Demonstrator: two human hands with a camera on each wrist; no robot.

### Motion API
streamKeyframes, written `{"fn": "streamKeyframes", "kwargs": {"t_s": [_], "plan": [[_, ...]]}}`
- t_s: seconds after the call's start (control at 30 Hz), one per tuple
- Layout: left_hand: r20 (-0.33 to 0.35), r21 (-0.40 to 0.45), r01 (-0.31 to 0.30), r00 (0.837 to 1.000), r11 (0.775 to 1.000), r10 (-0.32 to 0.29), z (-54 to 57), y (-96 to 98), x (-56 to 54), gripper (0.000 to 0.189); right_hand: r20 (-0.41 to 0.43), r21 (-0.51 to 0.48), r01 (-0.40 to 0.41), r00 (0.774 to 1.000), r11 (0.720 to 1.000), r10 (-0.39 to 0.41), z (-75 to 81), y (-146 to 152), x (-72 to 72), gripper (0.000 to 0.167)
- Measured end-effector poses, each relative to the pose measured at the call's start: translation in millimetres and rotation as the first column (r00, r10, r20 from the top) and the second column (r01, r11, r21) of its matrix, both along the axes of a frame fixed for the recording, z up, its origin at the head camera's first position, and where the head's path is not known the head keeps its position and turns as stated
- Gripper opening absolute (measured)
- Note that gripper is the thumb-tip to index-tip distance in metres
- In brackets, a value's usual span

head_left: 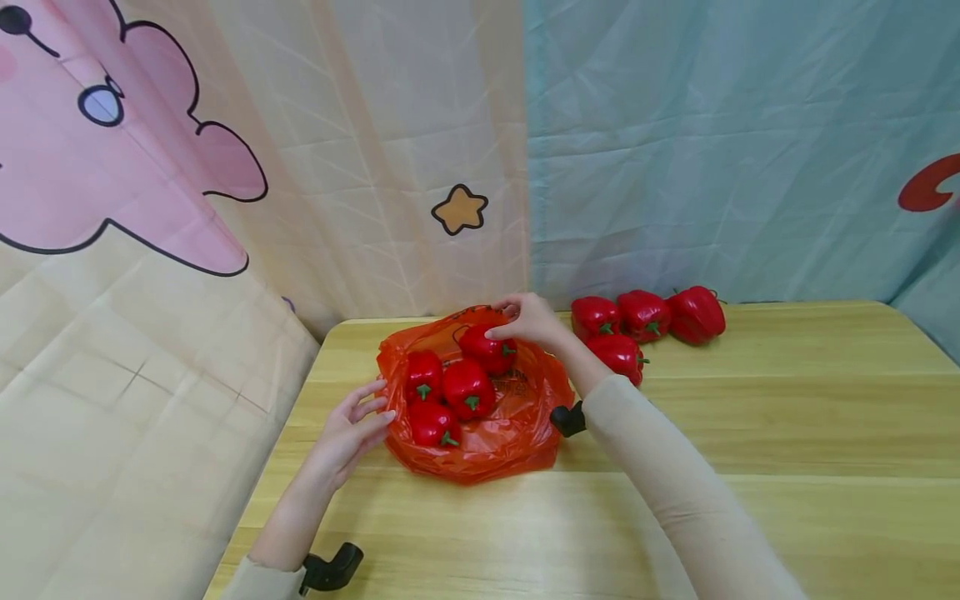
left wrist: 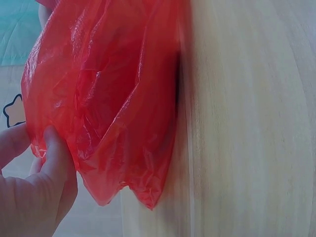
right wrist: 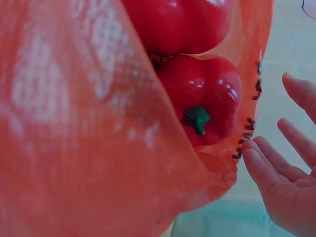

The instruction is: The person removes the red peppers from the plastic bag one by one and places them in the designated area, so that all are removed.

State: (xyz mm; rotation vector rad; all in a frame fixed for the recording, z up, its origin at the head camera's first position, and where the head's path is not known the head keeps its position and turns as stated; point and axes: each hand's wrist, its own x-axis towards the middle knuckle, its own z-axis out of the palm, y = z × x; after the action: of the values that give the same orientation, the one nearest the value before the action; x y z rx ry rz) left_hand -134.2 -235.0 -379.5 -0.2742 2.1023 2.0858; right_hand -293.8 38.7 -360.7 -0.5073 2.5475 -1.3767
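Note:
An orange-red plastic bag (head_left: 517, 454) lies wide open on the wooden table, with several red bell peppers (head_left: 468, 387) inside. My left hand (head_left: 348, 433) is at the bag's left side, its spread fingertips against the film. In the left wrist view, its thumb (left wrist: 57, 158) lies along the crumpled bag wall (left wrist: 113, 98). My right hand (head_left: 528, 321) reaches over the bag's back right, above the rearmost bell pepper (head_left: 487, 350). In the right wrist view that hand (right wrist: 286, 182) has its fingers spread, apart from the green-stemmed pepper (right wrist: 207, 98) at the bag's printed edge.
Several more red bell peppers (head_left: 645, 317) sit in a cluster to the bag's right, near the table's back edge, just beyond my right forearm. Patterned curtains (head_left: 712, 150) hang behind and to the left of the table (head_left: 787, 425).

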Motion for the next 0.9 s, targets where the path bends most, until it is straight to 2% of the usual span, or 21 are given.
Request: {"fn": "streamKeyframes", "kwargs": {"t_s": [0.33,0.9], "plan": [[0.003,0.019,0.003,1.0,1.0,-0.003,1.3,0.0,1.0,0.055,0.007,-0.038,0.067,0.998,0.997,-0.067,-3.0,-11,-1.8,0.046],[0.0,0.017,0.011,1.0,1.0,-0.011,-0.6,-0.3,1.7,0.055,-0.018,0.029,0.061,0.998,0.998,-0.061,-20.0,-14,-2.3,0.049]]}}
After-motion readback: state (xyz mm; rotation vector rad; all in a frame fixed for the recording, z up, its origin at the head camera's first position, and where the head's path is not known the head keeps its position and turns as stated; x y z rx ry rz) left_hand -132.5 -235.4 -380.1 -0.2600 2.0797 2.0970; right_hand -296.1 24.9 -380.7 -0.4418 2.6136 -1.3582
